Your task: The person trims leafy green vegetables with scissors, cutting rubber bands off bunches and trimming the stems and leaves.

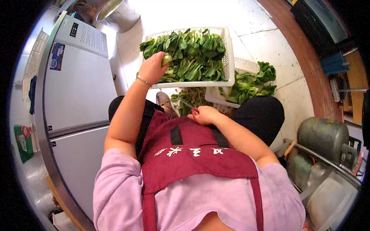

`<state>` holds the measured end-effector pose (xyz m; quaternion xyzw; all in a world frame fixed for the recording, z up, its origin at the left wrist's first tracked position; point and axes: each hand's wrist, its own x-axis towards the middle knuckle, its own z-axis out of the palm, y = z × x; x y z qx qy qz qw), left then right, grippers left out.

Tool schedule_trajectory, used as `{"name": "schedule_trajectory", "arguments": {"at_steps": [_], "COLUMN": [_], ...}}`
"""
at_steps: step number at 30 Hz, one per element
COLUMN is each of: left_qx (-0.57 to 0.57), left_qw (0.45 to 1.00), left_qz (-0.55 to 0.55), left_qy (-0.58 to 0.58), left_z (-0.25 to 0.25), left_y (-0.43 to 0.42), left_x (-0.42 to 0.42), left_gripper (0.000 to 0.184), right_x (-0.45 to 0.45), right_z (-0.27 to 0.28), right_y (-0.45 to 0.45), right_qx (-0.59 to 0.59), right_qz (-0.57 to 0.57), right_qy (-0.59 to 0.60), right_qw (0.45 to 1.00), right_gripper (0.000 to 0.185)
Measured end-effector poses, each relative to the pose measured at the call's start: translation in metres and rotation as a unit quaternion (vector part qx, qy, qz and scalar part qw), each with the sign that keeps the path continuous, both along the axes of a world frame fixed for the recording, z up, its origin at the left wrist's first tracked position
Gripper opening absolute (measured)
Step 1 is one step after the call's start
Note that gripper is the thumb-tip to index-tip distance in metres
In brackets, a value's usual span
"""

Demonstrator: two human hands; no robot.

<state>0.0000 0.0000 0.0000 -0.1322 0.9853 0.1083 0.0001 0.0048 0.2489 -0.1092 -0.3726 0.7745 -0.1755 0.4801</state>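
My left hand [152,68] reaches over the left side of a white plastic basket [230,57]. Its fingers are closed on a head of bok choy [167,60], whose pale base shows. Rows of leafy bok choy [192,50] fill this basket. Close to my lap, my right hand [207,115] grips scissors [195,111] with red handles, their blades pointing up and left. Beneath the blades, trimmed green scraps [194,96] lie on the floor between my feet. More bok choy [246,86] lies in a second, smaller white basket [248,66] to the right.
A white refrigerator [77,88] stands along the left. A large metal pot [118,15] is at the back left. On the right are a dark rounded container [323,138] and a metal rail [327,163]. My shoe [163,101] is just in front of the basket.
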Motion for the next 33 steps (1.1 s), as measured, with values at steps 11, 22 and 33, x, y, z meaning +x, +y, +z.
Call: {"name": "schedule_trajectory", "arguments": {"at_steps": [11, 22, 33], "left_qx": [-0.133, -0.125, -0.055], "left_qw": [0.965, 0.984, 0.993], "left_qz": [-0.113, -0.101, -0.081], "left_qy": [-0.197, 0.070, -0.059], "left_z": [-0.093, -0.080, -0.126], "left_y": [-0.053, -0.057, -0.084], "left_x": [-0.043, -0.012, 0.012], "left_gripper": [0.044, 0.023, 0.032], "right_x": [-0.009, -0.013, -0.040], "right_z": [0.001, 0.033, 0.103], "right_y": [0.000, 0.002, 0.062], "right_qx": [0.003, -0.057, -0.181], "right_qz": [-0.001, -0.021, -0.167], "right_qy": [-0.017, -0.009, -0.038], "right_qw": [1.000, 0.998, 0.968], "right_gripper": [0.066, 0.055, 0.044]}}
